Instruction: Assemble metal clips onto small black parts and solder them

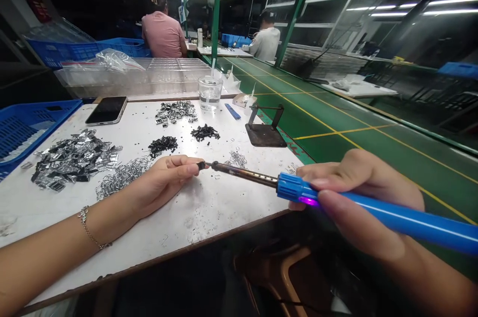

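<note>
Between the thumb and fingers of my left hand [164,180] is a small black part [201,165], pinched over the white tabletop. My right hand [358,192] grips a blue soldering iron [392,215], whose purple light glows near the collar. Its dark tip [214,165] points left and meets or nearly meets the black part; I cannot tell which. Behind my left hand lie a heap of thin metal clips [123,176], a pile of shiny metal pieces [76,157] and two small piles of black parts [163,145].
An iron stand [266,133] is at the table's right edge. A glass of water [209,93], blue strip [232,111] and phone [107,110] sit farther back. A blue basket [33,125] is at left, a clear tray [149,78] behind. Two people sit beyond.
</note>
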A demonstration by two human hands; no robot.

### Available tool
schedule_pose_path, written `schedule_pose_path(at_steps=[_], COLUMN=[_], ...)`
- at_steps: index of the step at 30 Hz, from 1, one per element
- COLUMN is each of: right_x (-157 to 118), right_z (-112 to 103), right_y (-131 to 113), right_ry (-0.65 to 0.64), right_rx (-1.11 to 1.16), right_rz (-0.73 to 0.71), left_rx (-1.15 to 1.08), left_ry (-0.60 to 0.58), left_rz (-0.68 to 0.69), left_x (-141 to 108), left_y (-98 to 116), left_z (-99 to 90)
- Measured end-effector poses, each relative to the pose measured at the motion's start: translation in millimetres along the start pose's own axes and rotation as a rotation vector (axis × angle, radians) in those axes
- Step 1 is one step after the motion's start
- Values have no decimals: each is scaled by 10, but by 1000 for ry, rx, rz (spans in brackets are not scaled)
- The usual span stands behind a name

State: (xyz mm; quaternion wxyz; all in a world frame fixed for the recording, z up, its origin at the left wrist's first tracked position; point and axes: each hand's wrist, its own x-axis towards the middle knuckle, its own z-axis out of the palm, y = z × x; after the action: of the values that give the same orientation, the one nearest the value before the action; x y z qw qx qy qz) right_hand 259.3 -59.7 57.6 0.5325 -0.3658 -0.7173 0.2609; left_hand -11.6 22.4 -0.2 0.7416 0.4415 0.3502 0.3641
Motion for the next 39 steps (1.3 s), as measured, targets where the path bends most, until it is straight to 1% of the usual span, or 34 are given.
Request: schedule_pose_path(at_steps=[3,7,11,17,22,29,34,37,39], right_x=[14,44,42,32,24,15,36,51,58], right_z=[56,102,89,79,79,37,53,52,57], right_y=[10,-15,-34,-17,-8,34,-23,-31,-32], right_ry=[-44,-33,-26,-21,5,-16,-41,-42,-34], right_rx=[2,-20,-66,-134,-172,-153,-185,-208,-223], right_rz=[-85,-69,-62,-86,-105,-161,-114,-138,-126], left_rx=[6,13,9,5,-3,-17,-2,13,20], left_ry=[-23,-44,-49,-18,-38,-68,-50,-50,-55], left_rz=[20,14,12,5,5,-2,3,4,5], left_x=[-2,-1,1,3,1,1,3,-1,-3], left_y=[1,8,14,9,9,17,12,22,27], left_z=[-4,-7,-7,-2,0,4,1,18,29])
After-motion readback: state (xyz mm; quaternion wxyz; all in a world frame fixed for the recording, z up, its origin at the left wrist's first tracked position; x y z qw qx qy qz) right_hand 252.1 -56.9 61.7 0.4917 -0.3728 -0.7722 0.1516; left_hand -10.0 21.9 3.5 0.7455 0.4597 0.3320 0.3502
